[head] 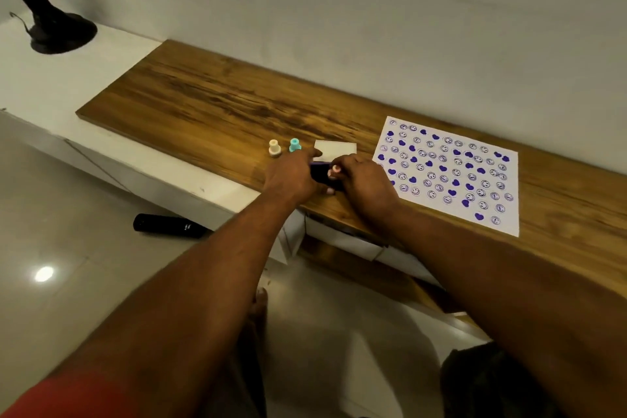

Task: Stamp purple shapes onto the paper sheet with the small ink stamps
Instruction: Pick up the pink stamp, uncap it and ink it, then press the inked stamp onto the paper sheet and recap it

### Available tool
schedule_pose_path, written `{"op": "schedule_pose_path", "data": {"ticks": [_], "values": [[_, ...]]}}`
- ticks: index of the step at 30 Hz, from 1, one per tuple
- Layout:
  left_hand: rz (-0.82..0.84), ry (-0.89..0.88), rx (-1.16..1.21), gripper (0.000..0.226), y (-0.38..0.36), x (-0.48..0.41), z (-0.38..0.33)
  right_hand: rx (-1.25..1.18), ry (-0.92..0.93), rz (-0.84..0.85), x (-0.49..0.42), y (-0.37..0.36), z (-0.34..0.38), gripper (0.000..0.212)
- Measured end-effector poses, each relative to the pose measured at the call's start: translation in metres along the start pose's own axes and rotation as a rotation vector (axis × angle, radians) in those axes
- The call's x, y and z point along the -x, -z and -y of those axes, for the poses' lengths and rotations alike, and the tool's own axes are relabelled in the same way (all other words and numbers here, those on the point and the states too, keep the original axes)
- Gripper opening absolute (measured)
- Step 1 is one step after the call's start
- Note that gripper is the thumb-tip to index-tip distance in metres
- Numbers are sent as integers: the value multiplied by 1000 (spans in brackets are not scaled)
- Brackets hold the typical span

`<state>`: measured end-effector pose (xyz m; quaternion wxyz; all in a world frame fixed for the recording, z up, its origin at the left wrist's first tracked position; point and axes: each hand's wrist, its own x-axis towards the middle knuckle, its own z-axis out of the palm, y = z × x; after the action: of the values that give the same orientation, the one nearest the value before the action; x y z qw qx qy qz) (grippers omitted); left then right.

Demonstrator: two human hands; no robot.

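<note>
Both forearms extended forward, left hand [291,176] and right hand [361,178] meeting over wooden counter [203,105], fingers of each clasping dark purple ink pad [322,176]. Cream stamp [274,148], teal stamp [295,145] upright just beyond. Paper sheet [448,173], covered with purple hearts and smileys, to the right

— Where does my sheet lie?
— My white rectangular paper sheet [451,173] lies flat on the right, covered in purple hearts and smiley circles.
— And my stamps?
— My small cream plastic stamp [274,147] and small teal plastic stamp [295,144] stand upright side by side, well left of the sheet; my dark purple ink pad [322,175] sits between.
</note>
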<state>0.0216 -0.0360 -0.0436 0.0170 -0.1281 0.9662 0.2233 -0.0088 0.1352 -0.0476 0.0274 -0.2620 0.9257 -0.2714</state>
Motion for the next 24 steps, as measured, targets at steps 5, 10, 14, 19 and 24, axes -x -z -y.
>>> {"op": "schedule_pose_path", "data": {"ticks": [5,10,14,19,24], "values": [[-10,-92,-39,95,4,5,-20,-280,-111,-436,15,47,-7,23],[6,-246,-18,81,-15,11,-77,-85,-186,-351,64,122,-55,25],[-12,-430,12,75,-48,19,-133,91,-287,-280,123,168,-105,19],[40,-564,14,75,-96,28,-196,171,-399,-230,162,171,-152,23],[88,-607,-62,79,-128,24,-220,199,-375,-144,166,151,-172,29]]}}
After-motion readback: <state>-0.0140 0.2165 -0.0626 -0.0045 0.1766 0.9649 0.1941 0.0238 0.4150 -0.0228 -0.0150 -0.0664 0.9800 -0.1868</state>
